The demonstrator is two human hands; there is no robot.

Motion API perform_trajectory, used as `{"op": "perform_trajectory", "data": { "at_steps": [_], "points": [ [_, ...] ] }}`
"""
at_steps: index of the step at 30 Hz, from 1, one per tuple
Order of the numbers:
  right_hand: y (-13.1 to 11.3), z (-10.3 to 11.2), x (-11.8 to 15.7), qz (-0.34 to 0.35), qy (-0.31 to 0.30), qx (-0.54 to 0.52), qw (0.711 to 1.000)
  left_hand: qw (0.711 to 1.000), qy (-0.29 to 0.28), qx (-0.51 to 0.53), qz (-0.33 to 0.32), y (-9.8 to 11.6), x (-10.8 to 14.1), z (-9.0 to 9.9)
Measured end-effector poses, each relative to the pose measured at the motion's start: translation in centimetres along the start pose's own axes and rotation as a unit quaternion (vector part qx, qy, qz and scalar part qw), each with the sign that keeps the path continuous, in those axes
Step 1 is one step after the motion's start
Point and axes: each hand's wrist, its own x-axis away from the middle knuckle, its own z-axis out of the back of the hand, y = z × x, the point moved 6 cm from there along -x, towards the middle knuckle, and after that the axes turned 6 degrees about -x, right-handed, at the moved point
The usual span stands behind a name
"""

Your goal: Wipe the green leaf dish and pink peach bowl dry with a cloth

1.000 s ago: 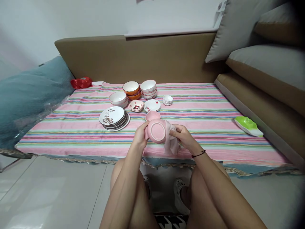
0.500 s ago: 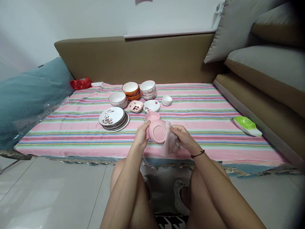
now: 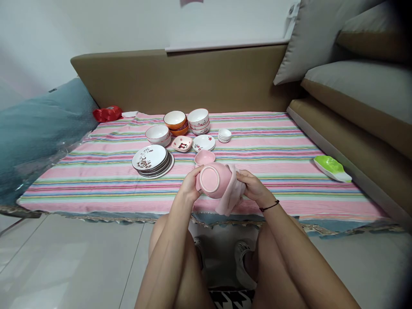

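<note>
Pink in the head view, a bowl [image 3: 213,180] tilts, base toward the near side, over the striped cover's [image 3: 289,171] near part; the left hand [image 3: 190,185] grips its left side, the right hand [image 3: 253,185] pinches a pale cloth [image 3: 230,195] against its right, both angled inward.

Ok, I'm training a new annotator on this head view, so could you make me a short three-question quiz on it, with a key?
1. Multiple choice: what does the left hand grip?
A) a white plate
B) a pink bowl with its base toward the camera
C) an orange bowl

2. True or false: the green dish lies further to the right than the right hand.

3. Fill in the missing word: the right hand holds a pale ____ against the pink bowl.

Key: 1. B. 2. True. 3. Cloth.
</note>
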Motion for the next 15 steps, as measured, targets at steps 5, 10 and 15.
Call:
{"op": "perform_trajectory", "data": {
  "at_steps": [5,10,15],
  "points": [
    [0.25,0.01,-0.01,-0.005,-0.008,0.016,1.000,1.000,0.004,0.008,0.000,0.12,0.19,-0.02],
    [0.30,-0.29,-0.05,0.005,-0.028,0.042,0.999,1.000,0.016,0.013,-0.004,0.23,0.07,0.39],
    [0.19,-0.12,-0.15,0.022,-0.006,0.061,0.998,0.999,0.039,0.013,-0.012,0.45,0.22,0.59]
  ]
}}
